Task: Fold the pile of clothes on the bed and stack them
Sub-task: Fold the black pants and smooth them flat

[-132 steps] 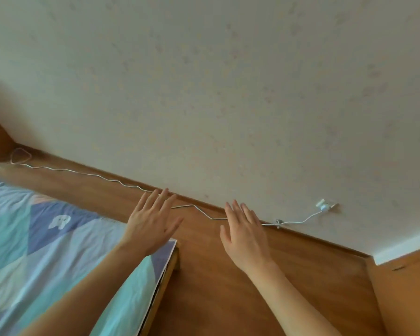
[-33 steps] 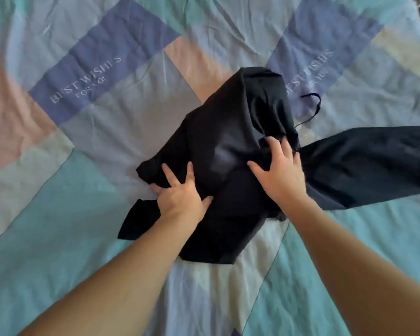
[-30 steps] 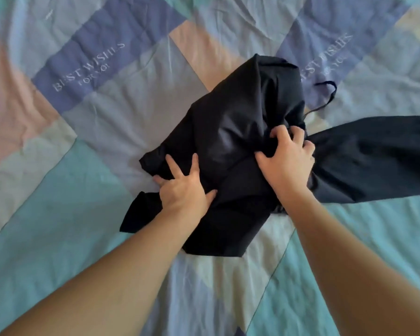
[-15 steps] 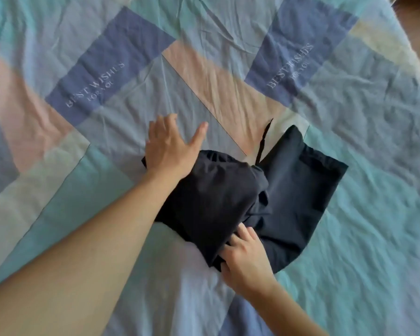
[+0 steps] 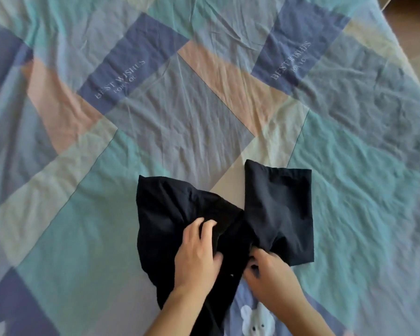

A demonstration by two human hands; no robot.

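Head view: we see one black fabric garment (image 5: 204, 214) lying on the bed, low and centre, on a patchwork bedsheet (image 5: 180, 122) of teal, blue, pink and cream blocks. Garment spreads in two lobes: a crumpled one toward 10 o'clock, a flatter rectangular leg-like panel toward 1 o'clock, both meeting near the hands. Our left hand (image 5: 195, 255) rests on the crumpled lobe, fingers curled and bunching the cloth, so the grip has hold of the garment. Our right hand (image 5: 268, 270) sits at the lower edge of the rectangular panel, fingers curled in and pinching black fabric, grip nearly closed on the garment. Both forearms enter from 6 o'clock. White "BEST WISHES" lettering (image 5: 120, 78) shows on a dark blue block at 11 o'clock. A white bear print (image 5: 257, 318) sits at 6 o'clock between the wrists. Wooden floor (image 5: 417, 25) shows at 2 o'clock.
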